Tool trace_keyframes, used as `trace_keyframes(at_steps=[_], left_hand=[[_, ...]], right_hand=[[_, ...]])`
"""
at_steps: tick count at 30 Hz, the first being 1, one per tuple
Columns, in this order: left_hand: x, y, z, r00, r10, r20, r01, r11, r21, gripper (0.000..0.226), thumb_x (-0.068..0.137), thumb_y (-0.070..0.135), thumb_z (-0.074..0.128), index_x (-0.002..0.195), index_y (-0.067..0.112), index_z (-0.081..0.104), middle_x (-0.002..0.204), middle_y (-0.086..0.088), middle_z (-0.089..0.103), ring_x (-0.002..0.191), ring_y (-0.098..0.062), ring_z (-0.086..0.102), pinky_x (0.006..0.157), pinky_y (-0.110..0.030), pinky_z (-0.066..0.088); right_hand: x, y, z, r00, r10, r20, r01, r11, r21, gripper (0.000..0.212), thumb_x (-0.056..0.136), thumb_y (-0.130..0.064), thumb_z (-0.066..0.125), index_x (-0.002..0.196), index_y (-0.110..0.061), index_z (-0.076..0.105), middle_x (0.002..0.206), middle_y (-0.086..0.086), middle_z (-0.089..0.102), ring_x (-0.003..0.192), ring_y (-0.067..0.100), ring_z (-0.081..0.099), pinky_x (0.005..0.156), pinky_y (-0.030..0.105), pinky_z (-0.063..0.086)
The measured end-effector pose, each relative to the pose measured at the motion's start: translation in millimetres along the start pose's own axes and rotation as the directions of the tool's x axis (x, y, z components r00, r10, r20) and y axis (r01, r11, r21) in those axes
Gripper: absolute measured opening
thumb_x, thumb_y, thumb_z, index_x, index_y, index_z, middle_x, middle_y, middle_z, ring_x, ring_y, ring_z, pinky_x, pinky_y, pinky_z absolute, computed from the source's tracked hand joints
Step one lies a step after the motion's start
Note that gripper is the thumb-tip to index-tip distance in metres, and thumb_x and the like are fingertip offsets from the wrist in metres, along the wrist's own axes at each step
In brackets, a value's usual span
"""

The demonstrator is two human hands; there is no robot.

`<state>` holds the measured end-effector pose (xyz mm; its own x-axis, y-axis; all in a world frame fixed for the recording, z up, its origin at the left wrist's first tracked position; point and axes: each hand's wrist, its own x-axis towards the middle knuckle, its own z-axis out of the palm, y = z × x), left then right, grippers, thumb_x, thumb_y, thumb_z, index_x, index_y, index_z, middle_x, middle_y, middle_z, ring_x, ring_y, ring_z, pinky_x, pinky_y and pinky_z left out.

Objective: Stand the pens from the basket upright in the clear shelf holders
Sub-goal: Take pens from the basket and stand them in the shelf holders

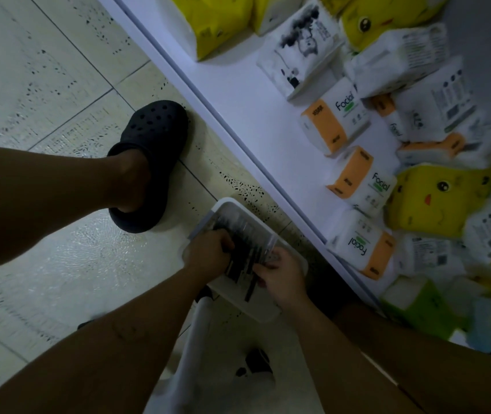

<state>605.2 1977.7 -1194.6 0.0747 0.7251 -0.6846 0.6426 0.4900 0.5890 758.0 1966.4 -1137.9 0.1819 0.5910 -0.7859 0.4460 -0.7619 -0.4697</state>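
Both hands are down in the basket (228, 202), a white, shallow one sitting on the tiled floor (44, 70) just beside the foot of the shelf (238, 94). The pens (239, 245) lie inside it as a dark bundle, all pointing much the same way, and none is in a holder from where I stand. The left hand (209, 249) is clenched over the near side of the bundle, fingers curled round several pens at once. The right hand (281, 274) meets it from the other side, its fingertips pinching the ends of the same pens; one pen (250, 289) pokes out below its fingers towards the basket's near edge. The picture is blurred here, so I cannot count how many pens either hand has.

Left of the basket, one foot in a black clog (151, 162) stands flat on the tiles, toe close to the shelf's edge. On the low shelf lie tissue packs (339, 124), white with orange ends, some flat and some on their sides, with yellow packs (435, 198) among them and more yellow ones at the far end. Something white lies under the forearms, too blurred to tell what it is.
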Motion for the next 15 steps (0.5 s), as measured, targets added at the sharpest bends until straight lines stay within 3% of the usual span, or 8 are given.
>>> trace_keyframes(at_steps=[2, 4, 5, 7, 10, 12, 14, 15], left_hand=[[-3.7, 5.9, -4.6, 0.996, 0.058, -0.069, -0.065, 0.994, -0.092, 0.023, 0.084, 0.004, 0.063, 0.104, 0.012, 0.054, 0.094, -0.003, 0.062, 0.089, -0.022, 0.062, 0.077, -0.038, 0.053], [-8.6, 12.7, -12.5, 0.994, 0.078, -0.072, -0.088, 0.985, -0.150, 0.058, 0.084, 0.003, 0.065, 0.135, 0.011, 0.038, 0.100, -0.003, 0.061, 0.088, -0.017, 0.061, 0.077, -0.036, 0.054], [-11.8, 16.8, -17.8, 0.994, 0.103, -0.042, -0.109, 0.979, -0.173, 0.076, 0.083, 0.003, 0.066, 0.146, 0.016, 0.025, 0.100, 0.000, 0.059, 0.085, -0.013, 0.059, 0.075, -0.033, 0.053], [-18.5, 27.4, -31.0, 0.987, 0.157, 0.023, -0.150, 0.971, -0.187, 0.099, 0.080, 0.000, 0.068, 0.151, 0.034, 0.008, 0.105, 0.001, 0.054, 0.085, -0.014, 0.058, 0.071, -0.029, 0.050], [-30.1, 49.5, -51.8, 0.971, 0.233, 0.057, -0.222, 0.964, -0.149, 0.100, 0.073, -0.006, 0.067, 0.147, 0.042, 0.018, 0.123, -0.009, 0.054, 0.097, -0.028, 0.063, 0.077, -0.038, 0.058], [-43.6, 67.4, -62.4, 0.951, 0.304, 0.058, -0.296, 0.948, -0.121, 0.094, 0.073, -0.003, 0.069, 0.143, 0.042, 0.024, 0.105, -0.007, 0.061, 0.085, -0.026, 0.065, 0.072, -0.046, 0.058], [-59.6, 85.7, -73.0, 0.934, 0.357, 0.032, -0.351, 0.929, -0.117, 0.088, 0.076, 0.001, 0.070, 0.139, 0.045, 0.026, 0.091, 0.000, 0.062, 0.073, -0.019, 0.065, 0.068, -0.045, 0.058], [-68.3, 95.3, -78.8, 0.925, 0.378, 0.014, -0.374, 0.919, -0.126, 0.086, 0.078, 0.002, 0.069, 0.137, 0.047, 0.026, 0.089, 0.001, 0.061, 0.070, -0.019, 0.065, 0.065, -0.044, 0.058]], right_hand=[[-5.6, 0.1, 0.5, 1.000, -0.017, 0.004, 0.017, 1.000, -0.005, 0.033, 0.087, -0.006, 0.068, 0.089, -0.035, 0.054, 0.089, -0.007, 0.064, 0.089, 0.017, 0.065, 0.086, 0.047, 0.056], [-12.9, -0.7, -0.7, 0.999, -0.032, 0.003, 0.032, 0.999, -0.039, 0.029, 0.087, -0.007, 0.068, 0.088, -0.034, 0.055, 0.088, -0.007, 0.065, 0.087, 0.017, 0.065, 0.084, 0.047, 0.056], [-16.3, -2.4, -1.9, 0.999, -0.045, -0.002, 0.044, 0.997, -0.061, 0.028, 0.087, -0.007, 0.067, 0.087, -0.033, 0.056, 0.087, -0.007, 0.066, 0.086, 0.016, 0.065, 0.082, 0.045, 0.057], [-24.2, -8.6, -5.7, 0.996, -0.086, -0.017, 0.084, 0.992, -0.097, 0.028, 0.086, -0.008, 0.067, 0.084, -0.033, 0.056, 0.081, -0.008, 0.065, 0.081, 0.013, 0.063, 0.075, 0.038, 0.057], [-37.9, -24.6, -15.2, 0.977, -0.206, -0.062, 0.194, 0.969, -0.156, 0.030, 0.084, -0.010, 0.069, 0.075, -0.033, 0.052, 0.067, -0.013, 0.058, 0.064, 0.000, 0.055, 0.053, 0.017, 0.041], [-48.9, -36.8, -24.2, 0.954, -0.284, -0.100, 0.266, 0.950, -0.161, 0.027, 0.083, -0.014, 0.071, 0.076, -0.032, 0.052, 0.062, -0.012, 0.057, 0.059, 0.000, 0.053, 0.052, 0.017, 0.038], [-62.8, -48.8, -34.4, 0.920, -0.359, -0.159, 0.345, 0.932, -0.111, 0.029, 0.082, -0.013, 0.072, 0.098, -0.031, 0.056, 0.066, -0.013, 0.061, 0.062, -0.001, 0.058, 0.053, 0.015, 0.043], [-70.1, -54.8, -40.2, 0.900, -0.393, -0.188, 0.381, 0.919, -0.102, 0.043, 0.083, -0.011, 0.071, 0.116, -0.031, 0.053, 0.070, -0.013, 0.060, 0.065, -0.002, 0.059, 0.055, 0.014, 0.044]])
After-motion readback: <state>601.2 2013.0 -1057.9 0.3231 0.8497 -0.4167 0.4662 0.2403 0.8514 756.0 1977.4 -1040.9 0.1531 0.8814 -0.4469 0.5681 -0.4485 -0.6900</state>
